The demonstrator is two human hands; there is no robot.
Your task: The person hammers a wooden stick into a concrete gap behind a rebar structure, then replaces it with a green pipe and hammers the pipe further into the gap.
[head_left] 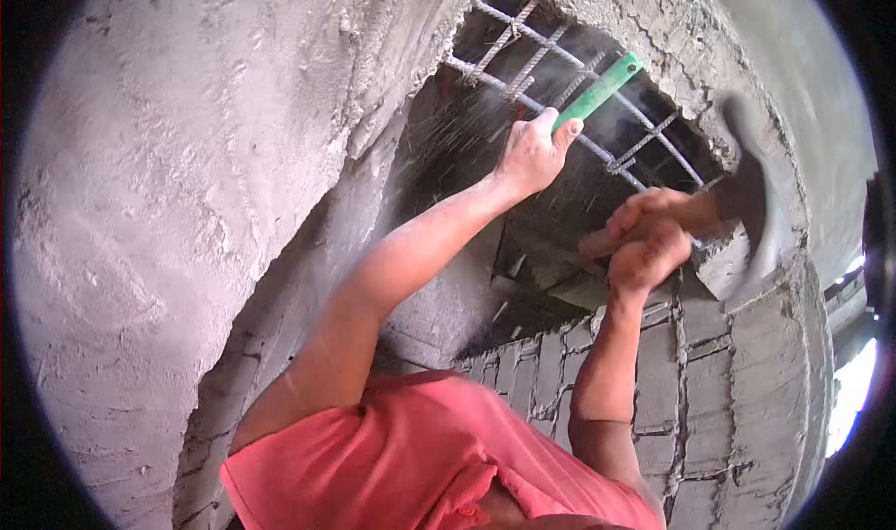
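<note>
My left hand (pixel 539 154) is closed around the lower end of a flat green bar (pixel 602 90) with a small hole near its far tip. The bar slants up to the right across a grid of steel rebar (pixel 527 40) in a broken opening. Lower and to the right, my right hand (pixel 651 250) is wrapped round the wooden handle of a hammer (pixel 758 199). Its dark head is smeared by motion and lies to the right of the opening. Dust and small fragments fly around my left hand.
Rough concrete (pixel 177 157) fills the left side, with a jagged edge along the opening. A block wall (pixel 653 371) with mortar joints stands at the lower right. More rough plaster (pixel 677 40) borders the opening above. My red shirt (pixel 420 455) shows at the bottom.
</note>
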